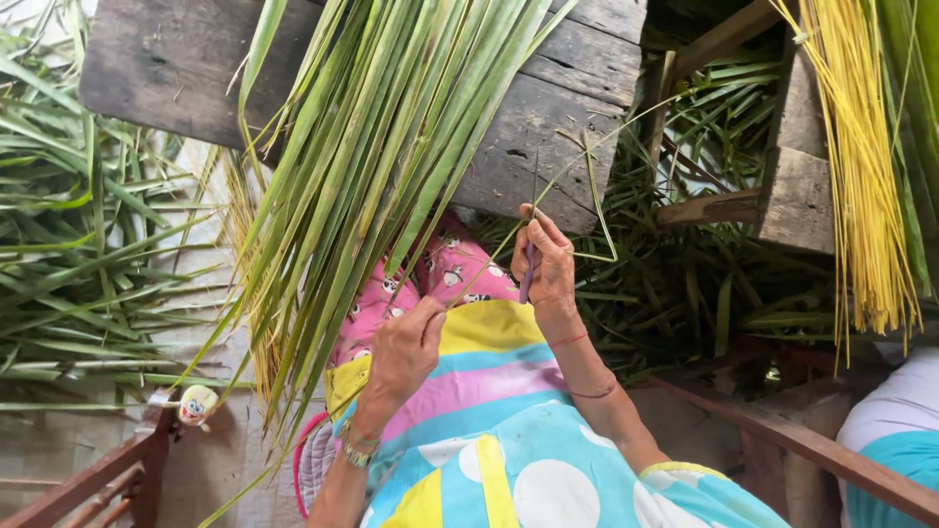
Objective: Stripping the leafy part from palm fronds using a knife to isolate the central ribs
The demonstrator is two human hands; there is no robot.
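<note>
Across the person's lap, over brightly coloured clothing of pink, yellow and light blue, a thick bundle of long green leaves [372, 156] slants down from the upper middle of the view toward the lower left, its upper part lying over a weathered wooden bench [166, 59]. The left hand [403, 354] sits at the right edge of that bundle, its fingers pinched together on a thin pale strip of leaf [489, 256] that runs up and to the right from the fingertips. The right hand [544, 259] is just to the right and a little higher, closed around a small purple-handled tool [528, 274], whose thin dark blade points up toward the bench; the strip passes close by this hand, and a bent green sliver [599, 210] juts out to its right. Whether the blade touches the strip cannot be told. A bracelet circles the left wrist and thin red threads circle the right forearm. Loose green leaves [88, 254] lie piled on the ground at the left, and more cuttings [685, 284] fill the dark space to the right of the bench. At the upper right a hank of yellow strips [861, 166] hangs beside a wooden frame [797, 196]. Along the lower right edge, another person's clothing [895, 430] in white and teal shows, well apart from both hands.
</note>
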